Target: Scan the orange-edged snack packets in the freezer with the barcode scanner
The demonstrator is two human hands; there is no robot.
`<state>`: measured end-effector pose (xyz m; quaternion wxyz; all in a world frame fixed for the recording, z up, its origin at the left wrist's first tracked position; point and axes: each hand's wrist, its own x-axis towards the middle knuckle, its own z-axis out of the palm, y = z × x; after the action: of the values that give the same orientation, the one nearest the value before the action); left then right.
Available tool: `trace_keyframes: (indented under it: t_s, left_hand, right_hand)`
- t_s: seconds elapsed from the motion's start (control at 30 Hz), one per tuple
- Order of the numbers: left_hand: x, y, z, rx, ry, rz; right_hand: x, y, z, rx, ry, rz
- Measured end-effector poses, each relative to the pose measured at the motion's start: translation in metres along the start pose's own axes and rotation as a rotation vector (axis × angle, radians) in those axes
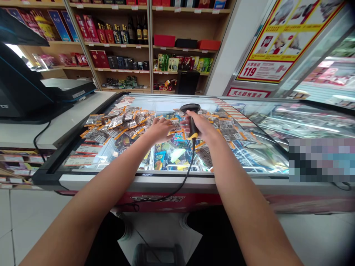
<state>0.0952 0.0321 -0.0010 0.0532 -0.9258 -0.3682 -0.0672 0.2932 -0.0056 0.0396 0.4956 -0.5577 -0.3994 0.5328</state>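
1. I see the right hand (pixel 200 127) closed round the handle of the scanner (pixel 190 109), its head pointing down and away over the glass top of the freezer (pixel 166 181).
2. The left hand (pixel 161 129) lies palm down on the packets (pixel 119 123) just beside the scanner, fingers stretched out. I cannot tell whether it pinches one or only presses on it.
3. The packets lie loose on the glass in two spreads: a thick heap to the left of the hands, a thinner scatter to the right and behind.
4. The cable (pixel 191 162) hangs from the scanner's handle over the front edge of the freezer.
5. Progress, my guess: scanning is mid-run. Scanner and left hand meet over one packet in the middle. Nothing marks which packets are done, so I cannot tell how many are left; the left heap looks unsorted.
6. On the left, a white bench (pixel 63 125) with a till screen (pixel 22 88). Behind, shelves (pixel 124 55) of boxed goods.
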Motion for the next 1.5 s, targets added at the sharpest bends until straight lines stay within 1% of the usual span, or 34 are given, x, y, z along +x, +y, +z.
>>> trace_keyframes:
  t_s: [0.07,0.17,0.27,0.33,0.47,0.57,0.67,0.73,0.77,0.87,0.9,0.93,0.97,1.0,1.03,1.1,1.17,1.23,1.3,1.37,1.4,1.43,1.5]
  left_hand:
    - [-0.001,-0.002,-0.002,0.033,0.014,-0.057]
    - [-0.002,-0.009,-0.002,0.057,0.034,-0.136]
    - [-0.002,-0.016,0.000,0.025,0.042,-0.161]
    - [-0.002,-0.020,0.002,0.000,0.042,-0.162]
    - [-0.001,-0.022,0.003,-0.013,0.044,-0.172]
    - [-0.001,-0.022,0.002,-0.009,0.035,-0.171]
    - [-0.001,-0.021,0.001,0.001,0.035,-0.169]
    - [0.000,-0.020,0.002,0.025,0.043,-0.196]
    - [0.000,-0.019,0.002,0.044,0.048,-0.221]
    - [0.000,-0.018,0.002,0.105,0.067,-0.305]
    - [-0.001,-0.018,0.002,0.121,0.079,-0.317]
    - [-0.002,-0.018,0.001,0.130,0.096,-0.320]
    - [-0.002,-0.017,-0.001,0.130,0.116,-0.309]
    - [-0.003,-0.016,-0.002,0.114,0.134,-0.282]
    - [-0.003,-0.014,-0.004,0.079,0.146,-0.232]
    - [-0.003,-0.010,-0.006,-0.036,0.141,-0.087]
    - [-0.002,-0.004,-0.006,-0.135,0.088,0.048]
    - [-0.001,0.000,-0.005,-0.170,0.015,0.108]
    - [0.000,0.002,-0.003,-0.134,-0.029,0.130]
    - [-0.001,0.003,-0.003,-0.051,-0.022,0.147]
    - [-0.001,0.003,-0.004,-0.001,-0.006,0.152]
    - [-0.001,0.004,-0.005,0.046,0.010,0.159]
    - [-0.002,0.004,-0.007,0.101,0.029,0.173]
  right_hand:
    - [-0.003,-0.003,-0.005,0.041,-0.029,0.037]
    - [-0.008,-0.006,-0.009,0.020,-0.132,0.131]
    - [-0.012,-0.005,-0.008,-0.069,-0.229,0.159]
    - [-0.014,-0.003,-0.005,-0.102,-0.265,0.172]
    - [-0.014,-0.003,-0.001,-0.103,-0.259,0.210]
    - [-0.015,-0.003,0.000,-0.109,-0.248,0.207]
    - [-0.015,-0.003,-0.001,-0.119,-0.270,0.186]
    - [-0.013,-0.002,-0.003,-0.122,-0.222,0.131]
    - [-0.011,-0.001,-0.004,-0.136,-0.154,0.090]
    - [-0.004,0.000,-0.011,-0.321,0.155,-0.042]
    - [-0.002,0.001,-0.013,-0.396,0.233,-0.061]
    - [0.000,0.002,-0.014,-0.447,0.273,-0.064]
    - [0.002,0.003,-0.015,-0.460,0.271,-0.056]
    - [0.004,0.004,-0.014,-0.432,0.239,-0.040]
    - [0.006,0.006,-0.013,-0.378,0.189,-0.030]
    - [0.011,0.010,-0.009,-0.252,0.080,-0.048]
    - [0.016,0.015,-0.004,-0.148,-0.023,-0.095]
    - [0.023,0.021,-0.001,-0.084,-0.086,-0.159]
    - [0.027,0.024,0.000,-0.044,-0.082,-0.242]
    - [0.027,0.023,-0.002,-0.001,-0.062,-0.304]
    - [0.025,0.021,-0.003,0.022,-0.065,-0.300]
    - [0.021,0.018,-0.004,0.038,-0.070,-0.266]
    - [0.013,0.010,-0.006,0.037,-0.069,-0.125]
